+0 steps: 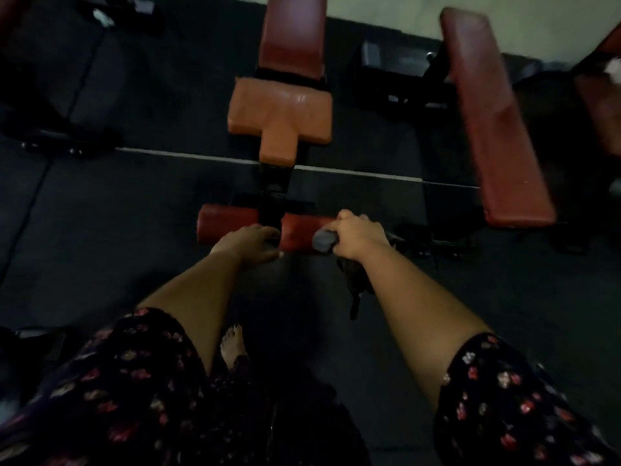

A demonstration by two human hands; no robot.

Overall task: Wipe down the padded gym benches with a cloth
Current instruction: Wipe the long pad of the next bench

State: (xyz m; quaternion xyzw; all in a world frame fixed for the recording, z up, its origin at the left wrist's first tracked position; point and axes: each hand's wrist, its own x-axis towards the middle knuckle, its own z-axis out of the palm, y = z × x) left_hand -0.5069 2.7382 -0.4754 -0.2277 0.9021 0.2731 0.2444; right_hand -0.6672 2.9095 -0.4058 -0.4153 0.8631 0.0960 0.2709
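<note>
A padded bench runs away from me at centre: an orange seat pad (280, 111), a dark red back pad (292, 35) beyond it, and two red foam rollers at the near end. My right hand (358, 235) grips a grey cloth (323, 243) and presses it against the end of the right roller (299, 235). A darker part of the cloth hangs below my right wrist. My left hand (250, 242) rests on the bench's black frame between the rollers, beside the left roller (226, 222), with its fingers curled loosely.
A second dark red bench (494, 129) lies at the right, another pad (601, 105) at the far right edge. Black machine frames stand at the upper left. The floor is dark rubber matting (117, 230) with a pale seam line. My bare foot (233, 344) is below the rollers.
</note>
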